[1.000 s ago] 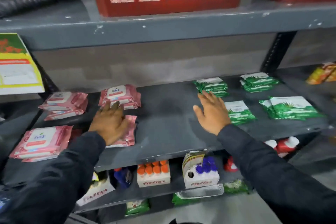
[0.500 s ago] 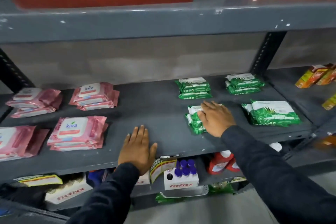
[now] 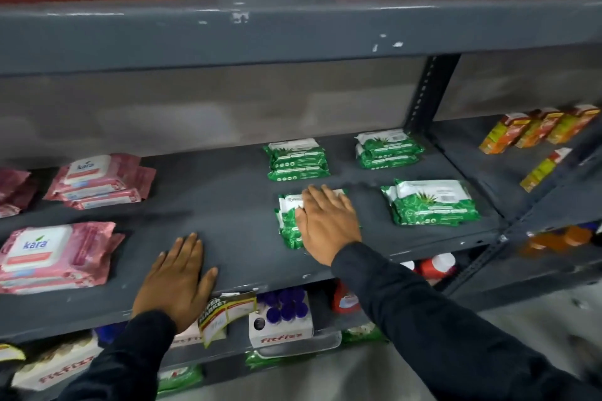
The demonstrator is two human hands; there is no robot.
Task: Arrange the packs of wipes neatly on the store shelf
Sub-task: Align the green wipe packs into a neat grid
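I see my right hand [image 3: 329, 225] lying palm down on a green stack [image 3: 288, 221] at the front of the grey shelf [image 3: 228, 205]. Its fingers [image 3: 317, 200] are held close together and flat, not pinching; their tips reach the white label at the far end of the top pack. Whether the thumb hooks the pack's near edge I cannot tell.

My left hand [image 3: 176, 280] rests flat on bare shelf near the front lip, fingers together, thumb out to the right, touching no pack.

Beyond the right fingertips sits a second green stack [image 3: 296, 159], apart from them. To the right of the fingers lies a third green stack [image 3: 430, 202], and behind that a fourth [image 3: 387, 148], near the upright post [image 3: 423, 98].

To the left of my left fingers lies a pink stack [image 3: 55, 257], close by but not touching. Further back on that side is another pink stack [image 3: 101, 181], and at the far left edge more pink packs [image 3: 13, 189], cut off by the frame.

Both sleeves [image 3: 439, 319] are dark.
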